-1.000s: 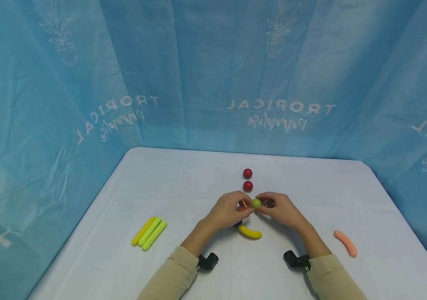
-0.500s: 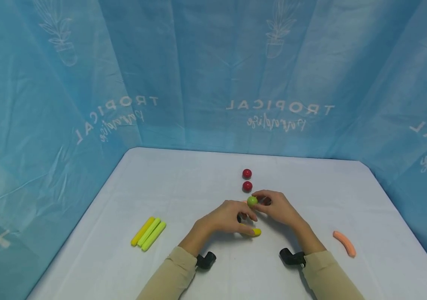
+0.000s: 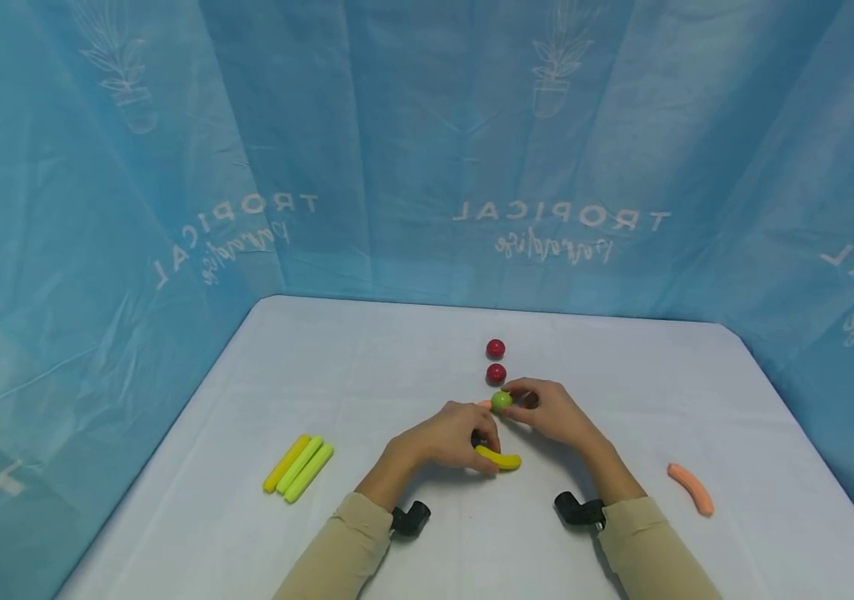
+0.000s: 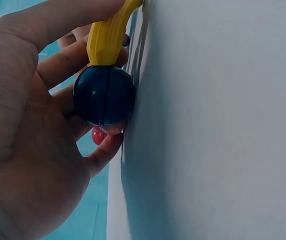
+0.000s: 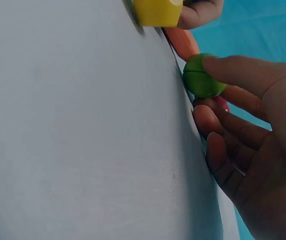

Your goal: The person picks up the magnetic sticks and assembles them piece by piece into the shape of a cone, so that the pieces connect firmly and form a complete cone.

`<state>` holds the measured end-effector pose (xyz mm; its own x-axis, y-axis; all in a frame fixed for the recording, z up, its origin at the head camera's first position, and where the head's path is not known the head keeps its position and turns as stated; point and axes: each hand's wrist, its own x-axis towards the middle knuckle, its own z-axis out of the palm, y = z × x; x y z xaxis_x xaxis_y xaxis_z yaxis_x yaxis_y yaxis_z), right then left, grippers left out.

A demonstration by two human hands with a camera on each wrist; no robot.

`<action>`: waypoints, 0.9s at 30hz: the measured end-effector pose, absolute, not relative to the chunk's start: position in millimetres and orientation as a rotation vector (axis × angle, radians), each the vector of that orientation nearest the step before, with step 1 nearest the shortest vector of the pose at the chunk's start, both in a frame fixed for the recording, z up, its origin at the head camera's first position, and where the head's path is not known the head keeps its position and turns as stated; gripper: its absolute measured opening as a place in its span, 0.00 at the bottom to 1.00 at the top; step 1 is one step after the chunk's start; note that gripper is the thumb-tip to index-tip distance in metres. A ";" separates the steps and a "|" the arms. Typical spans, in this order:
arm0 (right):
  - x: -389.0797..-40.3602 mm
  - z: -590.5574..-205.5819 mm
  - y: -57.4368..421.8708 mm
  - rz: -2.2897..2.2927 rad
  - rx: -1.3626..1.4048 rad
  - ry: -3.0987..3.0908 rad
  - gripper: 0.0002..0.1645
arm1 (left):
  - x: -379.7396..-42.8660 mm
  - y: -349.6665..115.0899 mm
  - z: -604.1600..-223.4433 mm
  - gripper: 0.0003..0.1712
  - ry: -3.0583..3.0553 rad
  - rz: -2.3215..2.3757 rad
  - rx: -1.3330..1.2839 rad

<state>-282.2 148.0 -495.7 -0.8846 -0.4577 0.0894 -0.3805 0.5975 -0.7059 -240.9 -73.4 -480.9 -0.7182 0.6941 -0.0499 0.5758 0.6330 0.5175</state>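
My left hand (image 3: 445, 437) pinches a yellow toy banana (image 3: 501, 459) between thumb and fingers, low over the white table. In the left wrist view, a dark blue ball (image 4: 104, 96) sits at the banana's end, in front of the curled fingers. My right hand (image 3: 550, 410) holds a green ball (image 3: 501, 402) by thumb and fingertips. Against that ball lies the tip of an orange piece (image 5: 182, 44), mostly hidden from the head view by my left hand. Two red balls, one nearer (image 3: 496, 374) and one farther (image 3: 496, 349), line up beyond the green one.
On the left side of the white table (image 3: 367, 358) lie a yellow stick (image 3: 287, 463) and two yellow-green sticks (image 3: 309, 472), side by side. A curved orange piece (image 3: 691, 489) rests at the right. Blue curtains (image 3: 412, 150) hang around the table.
My left hand has left the green ball, come nearer and taken hold of the banana. My right hand, with the green ball, has shifted slightly left.
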 end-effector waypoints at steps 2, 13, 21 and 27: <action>-283.5 -494.7 148.7 -1.165 -0.713 2.724 0.22 | -241.9 -74.2 -481.3 0.11 2.605 0.717 1.035; -297.8 -496.1 145.3 -1.333 -0.479 2.790 0.19 | -242.9 -77.1 -483.1 0.11 2.554 0.801 1.000; -314.4 -491.3 131.4 -1.238 -0.481 2.958 0.27 | -243.9 -79.6 -480.6 0.10 2.524 0.857 1.095; -317.4 -495.5 121.1 -1.136 -0.501 3.018 0.25 | -243.1 -79.0 -481.7 0.10 2.535 0.865 1.135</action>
<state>-317.4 121.1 -495.5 -0.9456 -0.2404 0.2190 -0.3251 0.7115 -0.6230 -243.1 -79.0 -481.7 -0.6726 0.7395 0.0281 0.6025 0.5251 0.6011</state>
